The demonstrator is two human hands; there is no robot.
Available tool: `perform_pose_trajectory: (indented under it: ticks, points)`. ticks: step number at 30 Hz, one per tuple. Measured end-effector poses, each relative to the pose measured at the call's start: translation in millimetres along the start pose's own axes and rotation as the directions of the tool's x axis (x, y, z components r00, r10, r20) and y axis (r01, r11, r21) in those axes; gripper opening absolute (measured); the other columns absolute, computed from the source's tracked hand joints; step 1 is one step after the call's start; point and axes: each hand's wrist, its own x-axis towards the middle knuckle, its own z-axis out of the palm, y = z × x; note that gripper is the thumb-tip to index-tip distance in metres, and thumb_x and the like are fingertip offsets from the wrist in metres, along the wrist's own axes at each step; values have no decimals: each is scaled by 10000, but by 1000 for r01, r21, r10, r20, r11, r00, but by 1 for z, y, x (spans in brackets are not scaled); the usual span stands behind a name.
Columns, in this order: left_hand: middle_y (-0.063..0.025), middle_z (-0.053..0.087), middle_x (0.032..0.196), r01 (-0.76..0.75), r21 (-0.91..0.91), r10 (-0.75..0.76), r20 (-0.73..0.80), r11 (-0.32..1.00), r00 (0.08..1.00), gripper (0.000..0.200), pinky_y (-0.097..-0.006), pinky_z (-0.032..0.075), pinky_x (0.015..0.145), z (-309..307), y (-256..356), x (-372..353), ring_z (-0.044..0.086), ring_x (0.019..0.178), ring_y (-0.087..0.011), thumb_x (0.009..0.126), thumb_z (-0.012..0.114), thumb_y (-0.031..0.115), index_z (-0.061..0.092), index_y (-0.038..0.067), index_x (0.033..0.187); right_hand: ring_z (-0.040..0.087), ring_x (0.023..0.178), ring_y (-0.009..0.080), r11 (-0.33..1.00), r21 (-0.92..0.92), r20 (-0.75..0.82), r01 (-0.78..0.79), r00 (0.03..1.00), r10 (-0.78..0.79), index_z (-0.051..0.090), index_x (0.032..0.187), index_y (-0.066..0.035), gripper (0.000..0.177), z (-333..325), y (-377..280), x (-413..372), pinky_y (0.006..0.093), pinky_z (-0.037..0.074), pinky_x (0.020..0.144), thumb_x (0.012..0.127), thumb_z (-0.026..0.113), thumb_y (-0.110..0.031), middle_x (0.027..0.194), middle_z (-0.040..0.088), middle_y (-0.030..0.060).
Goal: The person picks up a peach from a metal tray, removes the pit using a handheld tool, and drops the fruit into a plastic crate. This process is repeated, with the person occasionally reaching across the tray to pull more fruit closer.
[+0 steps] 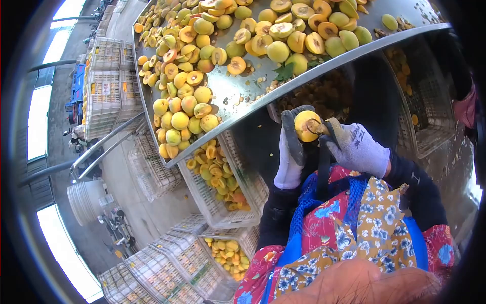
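Floral clothing [377, 223], fruit [179, 120] on table [229, 97], crates [103, 99]

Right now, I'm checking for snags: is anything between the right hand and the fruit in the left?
Only a small brownish piece, too unclear to identify, shows between the right hand and the fruit; nothing else visible blocks the way.

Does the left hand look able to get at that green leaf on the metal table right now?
Probably not without letting go: the left hand is holding a fruit, with the right hand up against it. Otherwise the way seems fairly free, since the leaf lies just past the table's rim.
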Motion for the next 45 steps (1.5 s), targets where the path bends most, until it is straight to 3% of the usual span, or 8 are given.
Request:
perform_pose_trajectory:
  ticks: [19,24,28,34,39,41,44,45]
  points:
    - [-97,680,906,-279,670,394,-22,688,919,320,-296,506,771,-1,-19,-16,647,832,-174,1050,401,207,638,-7,1064,651,615,356,963,223,105,-153,986,132,518,1019,18,317,24,2,-16,453,491,553,969,574,-290,721,636,201]
    - [-97,680,896,-379,827,519,127,415,845,368,-296,509,746,6,-19,-19,654,814,-179,1053,402,277,629,-9,1099,545,502,127,168,752,624,-637,771,128,570,910,-25,392,4,3,-10,300,432,447,996,560,-408,640,563,53]
    - [-83,672,868,-199,279,159,161,939,974,545,-282,516,726,-7,-23,-21,648,782,-160,1045,397,472,626,-21,1067,375,359,40,-494,456,755,-741,615,-226,570,905,-60,398,25,14,-20,158,309,321,1006,540,-444,597,499,-8]
    - [-78,663,840,-62,171,93,-180,983,979,502,-273,514,709,-21,-41,-7,639,755,-156,1058,396,432,634,-10,1076,369,381,47,-346,689,702,-636,705,102,553,917,-72,358,36,-3,-12,186,300,348,1005,550,-419,568,440,-13]
    - [-137,668,959,-112,647,527,-494,754,692,398,-354,533,752,-75,18,-28,661,861,-246,1019,525,376,629,7,1125,363,382,46,-456,700,656,-550,747,105,555,963,-74,358,21,18,-7,188,295,340,1011,532,-428,574,436,-33]
    - [-198,646,1086,439,895,743,-238,-84,626,422,-430,514,863,-92,68,-51,631,1019,-336,991,550,387,615,12,1175,349,376,49,-544,674,624,-500,779,58,558,991,-71,371,26,37,-6,189,291,337,1019,510,-438,584,436,-32]
    - [-245,620,1137,648,483,784,146,-588,603,436,-455,483,897,-105,102,-39,609,1033,-421,974,567,355,597,0,1226,361,385,55,-630,601,670,-492,740,61,562,1025,-77,383,31,47,-1,193,307,368,1020,497,-455,593,445,-30]
    - [-255,610,1162,541,694,788,61,-475,613,462,-453,477,908,-99,113,-20,598,1059,-418,968,572,369,590,2,1248,368,390,56,-673,566,688,-476,723,68,561,1035,-79,388,35,50,-1,195,309,375,1018,499,-461,594,448,-30]
